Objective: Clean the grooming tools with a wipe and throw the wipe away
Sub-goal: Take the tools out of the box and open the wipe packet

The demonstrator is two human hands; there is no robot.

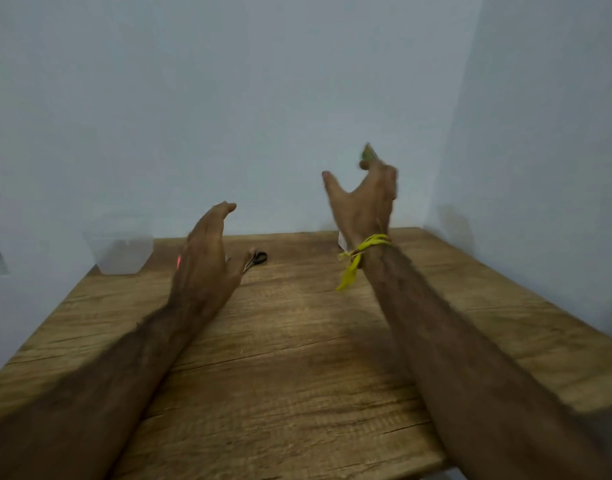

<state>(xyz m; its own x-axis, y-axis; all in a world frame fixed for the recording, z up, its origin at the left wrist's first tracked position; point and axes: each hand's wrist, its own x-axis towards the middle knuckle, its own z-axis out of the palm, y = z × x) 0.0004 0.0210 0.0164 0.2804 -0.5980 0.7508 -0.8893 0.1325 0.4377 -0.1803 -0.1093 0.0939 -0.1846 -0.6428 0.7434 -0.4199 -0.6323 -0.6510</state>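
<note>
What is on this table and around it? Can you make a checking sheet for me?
Surface: wooden table, grain and cracks showing.
Job's things: small dark scissors lying near the far edge, partly hidden by the left hand; small greenish item in the right hand, too blurred to name.
Clutter: translucent plastic container at the far left corner; small white thing behind the right wrist, unclear.
Grips: left hand open, raised above the table, holding nothing; right hand raised, fingertips pinching the greenish item; yellow thread tied round the right wrist.
Cables: nothing seen.
Surroundings: plain pale walls behind and right.
</note>
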